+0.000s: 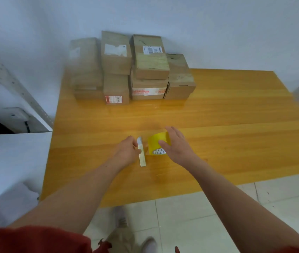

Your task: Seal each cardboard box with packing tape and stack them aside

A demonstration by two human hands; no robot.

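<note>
- Right hand (176, 148): fingers curved over the top of the tape (157, 143), thumb on its near face. The roll stands on edge on the table (218, 115), under my palm.
- Left hand (126, 150): fingers curled, pinching a pale flat cutter (141, 154) near its upper end; the rest hangs below my thumb. Blurred, so I cannot tell whether the blade is out.
- The cutter sits just left of the roll, between my thumbs. Contact: cannot tell.
- Boxes (132, 70): stacked well beyond my fingertips, at the far edge.
- Risk: if the blade is out, pulling tape toward it could nick my right thumb.
- Risk: a free tape end with no box under my fingers may fold and stick to itself.
- Risk: reaching for the stack with both hands full could topple the upper boxes.
</note>
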